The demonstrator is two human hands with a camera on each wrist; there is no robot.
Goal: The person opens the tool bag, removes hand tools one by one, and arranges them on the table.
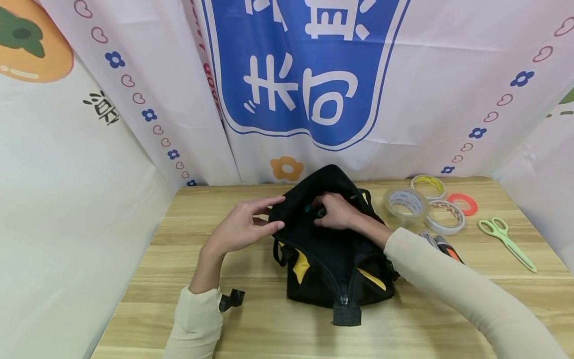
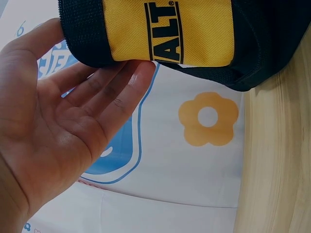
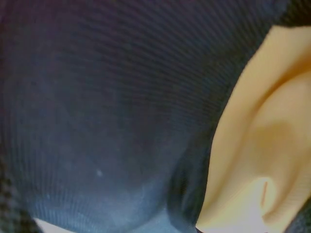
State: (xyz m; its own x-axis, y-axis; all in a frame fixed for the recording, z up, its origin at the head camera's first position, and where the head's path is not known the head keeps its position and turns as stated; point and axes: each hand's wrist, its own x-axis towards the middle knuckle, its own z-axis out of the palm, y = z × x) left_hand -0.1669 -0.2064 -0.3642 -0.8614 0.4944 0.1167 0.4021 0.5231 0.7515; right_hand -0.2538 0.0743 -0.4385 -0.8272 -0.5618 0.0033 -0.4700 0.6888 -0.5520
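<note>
A black tool bag (image 1: 314, 291) with yellow panels stands on the table, its zipped top spread wide. At its left rim my left hand (image 1: 237, 224) holds the fabric, with thumb and fingers extended. The left wrist view shows that hand (image 2: 63, 121) against the bag's yellow lettered panel (image 2: 194, 34). My right hand (image 1: 336, 212) is down inside the bag, fingers curled round a small dark object (image 1: 320, 211) with a hint of teal; its kind is unclear. Dark cloth and a pale yellow patch (image 3: 262, 131) fill the right wrist view, hiding that hand.
Right of the bag lie a clear tape roll (image 1: 389, 203), two white-rimmed tape rolls (image 1: 444, 230), a red tape ring (image 1: 471, 206) and green scissors (image 1: 508, 242). An orange-and-black handled tool (image 1: 448, 248) is by my right sleeve. A black strip (image 1: 233, 299) is near my left sleeve.
</note>
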